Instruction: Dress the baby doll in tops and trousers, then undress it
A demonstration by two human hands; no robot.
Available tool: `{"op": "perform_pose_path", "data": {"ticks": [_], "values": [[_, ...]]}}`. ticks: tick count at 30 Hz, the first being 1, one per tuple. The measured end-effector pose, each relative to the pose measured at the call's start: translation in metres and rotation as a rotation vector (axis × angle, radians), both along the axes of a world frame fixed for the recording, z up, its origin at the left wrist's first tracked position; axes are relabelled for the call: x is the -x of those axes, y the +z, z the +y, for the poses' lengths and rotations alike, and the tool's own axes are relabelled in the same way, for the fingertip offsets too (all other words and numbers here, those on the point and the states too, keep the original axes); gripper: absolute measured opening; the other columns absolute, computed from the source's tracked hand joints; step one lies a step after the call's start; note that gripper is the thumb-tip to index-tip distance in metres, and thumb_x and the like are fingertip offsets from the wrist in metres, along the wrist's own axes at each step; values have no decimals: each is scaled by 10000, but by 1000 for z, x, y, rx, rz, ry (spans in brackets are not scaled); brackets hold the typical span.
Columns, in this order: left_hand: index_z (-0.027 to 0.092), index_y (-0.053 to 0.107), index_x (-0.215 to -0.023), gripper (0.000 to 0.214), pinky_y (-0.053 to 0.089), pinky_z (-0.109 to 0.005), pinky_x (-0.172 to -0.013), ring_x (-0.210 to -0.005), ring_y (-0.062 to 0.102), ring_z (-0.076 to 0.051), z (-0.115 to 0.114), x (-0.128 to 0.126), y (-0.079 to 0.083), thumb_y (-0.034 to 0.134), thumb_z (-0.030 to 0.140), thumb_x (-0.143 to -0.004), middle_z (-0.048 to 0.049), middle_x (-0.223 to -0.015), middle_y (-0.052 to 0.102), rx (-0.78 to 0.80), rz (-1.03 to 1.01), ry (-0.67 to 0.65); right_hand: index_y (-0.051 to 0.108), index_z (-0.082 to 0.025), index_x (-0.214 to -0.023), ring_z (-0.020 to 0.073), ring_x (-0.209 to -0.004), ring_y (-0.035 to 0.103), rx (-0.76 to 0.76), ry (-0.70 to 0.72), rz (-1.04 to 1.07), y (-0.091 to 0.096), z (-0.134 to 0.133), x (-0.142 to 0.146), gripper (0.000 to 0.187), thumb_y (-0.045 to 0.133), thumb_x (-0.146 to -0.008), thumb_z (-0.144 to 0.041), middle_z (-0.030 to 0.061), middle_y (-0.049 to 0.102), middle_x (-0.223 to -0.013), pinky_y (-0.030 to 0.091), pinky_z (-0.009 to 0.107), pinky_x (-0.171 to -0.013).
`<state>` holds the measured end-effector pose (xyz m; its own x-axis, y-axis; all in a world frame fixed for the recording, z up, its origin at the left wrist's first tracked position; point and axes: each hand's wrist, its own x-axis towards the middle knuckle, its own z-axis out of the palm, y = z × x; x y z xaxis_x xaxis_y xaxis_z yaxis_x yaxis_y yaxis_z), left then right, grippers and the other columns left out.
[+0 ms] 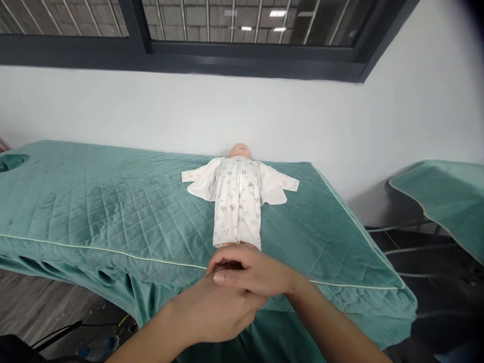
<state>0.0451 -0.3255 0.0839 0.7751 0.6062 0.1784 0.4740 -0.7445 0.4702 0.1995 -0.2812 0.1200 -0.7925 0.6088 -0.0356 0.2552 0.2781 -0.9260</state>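
My left hand (217,310) is closed, its fingers curled and partly hidden. Over it lies my right hand (257,269), whose fingers and thumb wrap round the left. No object shows in either hand. Just beyond them, a baby doll (239,150) lies on its back, head toward the wall. It wears white printed baby clothes (236,206), with the sleeves spread out to both sides and the front panels flared open. Trouser legs lie straight toward me. The doll's feet are mostly hidden behind my hands.
A green quilted cover (151,217) with pale piping spreads over the massage bed, which has a face hole (13,162) at the far left. Behind stand a white wall (113,108) and a dark window frame (245,63). Another green-covered piece of furniture (454,186) is at right.
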Motion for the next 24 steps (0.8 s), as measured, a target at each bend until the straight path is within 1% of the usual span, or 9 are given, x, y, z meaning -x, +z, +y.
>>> {"op": "perform_pose_path", "data": {"ticks": [3,5,8,11,15,18,19,21,24], "values": [[256,726,-973,265,486,-290,-704,-804,657,-194,6,2,8,468,196,-961,-34,-882,729,25,30,-132,697,-217,-1007,137,-820,618,139,-105,36,-10,2,-6,250,602,-955,-442,3,673,-882,496,253,-733],[248,720,-952,278,482,-290,-723,-822,654,-187,14,6,13,450,182,-972,-30,-880,729,57,0,-135,674,-213,-977,130,-792,588,199,-202,72,-19,5,-12,255,609,-949,-458,-3,642,-857,478,249,-711],[249,719,-1006,264,503,-282,-807,-893,672,-172,34,18,13,457,220,-995,-19,-929,745,179,-153,-54,664,-194,-925,132,-795,573,208,-307,107,-28,13,-26,262,607,-948,-449,0,633,-845,471,265,-748],[243,719,-1047,243,533,-298,-878,-954,698,-172,67,37,0,484,281,-997,-21,-1021,766,266,-328,143,668,-180,-862,133,-745,553,135,-449,65,-31,25,-44,266,604,-941,-426,-1,619,-783,452,269,-715],[224,706,-1053,264,523,-383,-1002,-1064,682,-201,126,57,-45,456,260,-977,-37,-1113,755,62,-380,512,663,-195,-891,163,-793,590,-104,-739,10,-46,60,-72,186,580,-931,-356,22,665,-866,475,304,-755],[184,656,-1226,358,448,-446,-1138,-1279,590,-228,170,55,-81,435,193,-945,-85,-1320,678,-71,-280,603,660,-171,-1005,237,-1016,607,-446,-912,-113,-75,97,-86,172,528,-896,-189,102,676,-1080,488,395,-929],[161,628,-1284,393,425,-459,-1166,-1336,553,-242,183,52,-90,444,191,-938,-112,-1383,640,-90,-230,620,661,-155,-1037,265,-1100,582,-557,-910,-182,-86,108,-88,219,512,-877,-138,132,664,-1147,466,430,-993],[135,586,-1356,448,361,-491,-1217,-1420,482,-273,203,44,-100,488,202,-924,-149,-1459,582,-124,-119,592,664,-131,-1080,299,-1188,533,-713,-809,-305,-104,125,-87,263,486,-888,-107,171,644,-1220,425,466,-1062],[146,574,-1382,499,295,-504,-1256,-1452,449,-298,224,33,-102,572,235,-891,-162,-1512,535,-197,-6,442,668,-126,-1096,305,-1150,533,-811,-686,-434,-118,134,-82,253,456,-958,-141,181,650,-1193,429,460,-1044]]}}
